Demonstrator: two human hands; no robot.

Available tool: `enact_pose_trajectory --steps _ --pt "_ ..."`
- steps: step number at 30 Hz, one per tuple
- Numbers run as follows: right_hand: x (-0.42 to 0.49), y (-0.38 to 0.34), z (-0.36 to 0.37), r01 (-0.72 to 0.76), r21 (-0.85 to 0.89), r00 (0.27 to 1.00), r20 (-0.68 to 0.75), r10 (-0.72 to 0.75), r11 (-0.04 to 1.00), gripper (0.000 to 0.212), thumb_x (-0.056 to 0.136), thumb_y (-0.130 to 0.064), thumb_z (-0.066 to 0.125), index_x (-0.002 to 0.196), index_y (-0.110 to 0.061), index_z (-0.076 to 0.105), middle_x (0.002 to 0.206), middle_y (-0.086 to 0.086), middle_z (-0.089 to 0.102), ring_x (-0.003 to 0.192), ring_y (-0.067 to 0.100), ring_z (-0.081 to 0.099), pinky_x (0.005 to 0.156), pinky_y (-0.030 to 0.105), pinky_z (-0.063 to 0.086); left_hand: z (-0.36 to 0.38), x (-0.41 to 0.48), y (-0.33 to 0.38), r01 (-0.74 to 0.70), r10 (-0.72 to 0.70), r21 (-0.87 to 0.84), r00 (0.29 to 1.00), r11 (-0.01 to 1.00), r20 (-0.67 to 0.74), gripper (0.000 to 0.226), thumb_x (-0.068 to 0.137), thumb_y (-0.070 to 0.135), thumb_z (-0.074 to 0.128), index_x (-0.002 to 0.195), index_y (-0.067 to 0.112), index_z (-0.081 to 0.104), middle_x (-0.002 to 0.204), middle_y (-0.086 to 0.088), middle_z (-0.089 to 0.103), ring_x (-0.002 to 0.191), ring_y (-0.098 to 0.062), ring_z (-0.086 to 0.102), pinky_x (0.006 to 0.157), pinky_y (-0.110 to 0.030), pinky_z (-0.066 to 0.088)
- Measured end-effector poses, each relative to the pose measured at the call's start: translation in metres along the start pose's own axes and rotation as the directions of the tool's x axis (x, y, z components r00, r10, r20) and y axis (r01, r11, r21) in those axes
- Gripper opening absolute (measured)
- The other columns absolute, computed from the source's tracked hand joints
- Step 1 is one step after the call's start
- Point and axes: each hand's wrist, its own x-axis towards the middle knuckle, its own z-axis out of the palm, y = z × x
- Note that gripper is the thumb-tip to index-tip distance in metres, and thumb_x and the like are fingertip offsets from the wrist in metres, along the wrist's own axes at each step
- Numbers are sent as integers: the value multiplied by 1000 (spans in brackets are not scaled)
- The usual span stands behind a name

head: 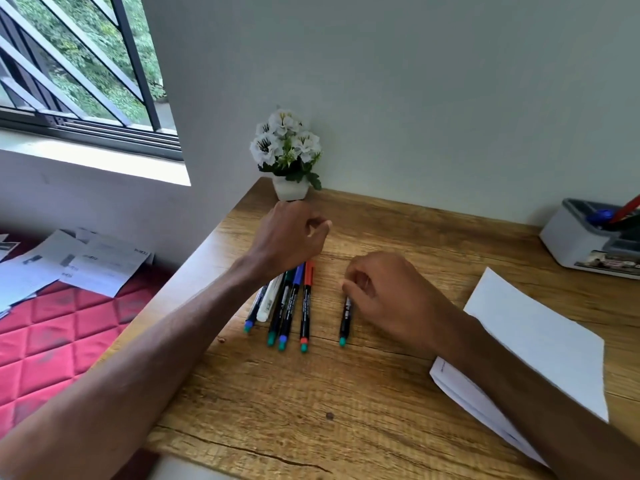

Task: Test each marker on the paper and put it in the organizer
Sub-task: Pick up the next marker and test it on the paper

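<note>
On the wooden desk (398, 393), near its middle, my right hand (388, 299) curls over the far end of a lone black marker (345, 322), fingertips pinched together on it. Its long axis runs from the far edge toward me, teal end nearest me, so it lies straight under that hand, the closer of the two. My left hand (289, 237) hangs loosely curled above the row of markers (287, 306) lying parallel just to the left; whether it holds anything I cannot tell. The white paper (540, 341) lies toward the right edge, partly under my right forearm, and the grey organizer (571, 244), already holding a red pen, sits at the far right corner. Lifting the marker and swinging it right to the paper looks like the next step. A pot of white flowers (287, 150) stands in the far left corner against the pale wall; a barred window (69, 64) gives daylight from the left.
</note>
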Motion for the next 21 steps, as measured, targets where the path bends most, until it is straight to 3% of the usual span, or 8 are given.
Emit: enact_pose_trajectory --steps 2,6,9,11,13,15,18,21 --pt "-2 1 -3 -104 39 994 -43 105 994 13 90 -34 75 86 -23 69 77 -9 66 68 8 63 60 31 55 3 -2 3 -8 8 5 1000 1000 10 19 97 31 68 94 18 81 84 8 78 69 -4 67 65 -31 59" --pt "2 5 -2 -241 162 966 -53 253 957 21 80 -20 86 89 -21 67 82 -5 69 67 7 67 60 27 57 7 -6 14 -76 77 -21 995 997 56 16 97 29 67 96 18 80 89 9 77 75 0 65 67 -30 57" --pt "6 9 -9 -306 278 950 26 311 910 28 77 -16 88 95 -20 67 80 -3 73 61 5 70 56 23 57 10 -10 25 -165 171 -54 973 985 154 21 97 24 67 115 19 75 104 14 70 85 8 55 72 -17 45" --pt "5 13 -19 -268 293 962 29 272 918 21 82 -17 84 98 -21 71 75 -5 74 58 0 66 52 15 49 13 -13 32 -240 254 -92 947 966 197 30 98 23 64 128 20 68 117 11 68 98 3 57 84 -21 45" --pt "1 18 -31 -181 252 981 -17 192 951 9 87 -18 76 93 -24 77 72 -6 74 57 1 63 52 15 43 13 -15 41 -323 347 -140 915 936 206 28 103 22 59 128 17 67 120 6 71 107 -7 62 91 -28 49" --pt "-7 24 -44 -135 183 988 -51 146 974 12 91 -19 72 93 -25 81 77 -9 75 63 4 65 55 14 43 14 -17 48 -382 409 -158 890 911 204 24 106 23 55 124 15 70 112 5 73 101 -11 65 87 -35 52" --pt "-24 36 -60 -125 78 990 -58 130 989 15 94 -21 71 104 -26 80 93 -11 75 82 3 65 65 18 46 15 -20 56 -399 426 -163 884 902 193 26 106 26 56 127 19 70 101 8 72 86 -7 63 74 -35 52" --pt "-44 47 -67 -41 34 995 -88 43 999 17 95 -22 70 109 -28 78 93 -15 73 85 -1 61 63 8 39 21 -26 68 -402 427 -157 882 902 198 27 105 30 57 126 19 71 96 5 71 82 -8 60 71 -36 51"
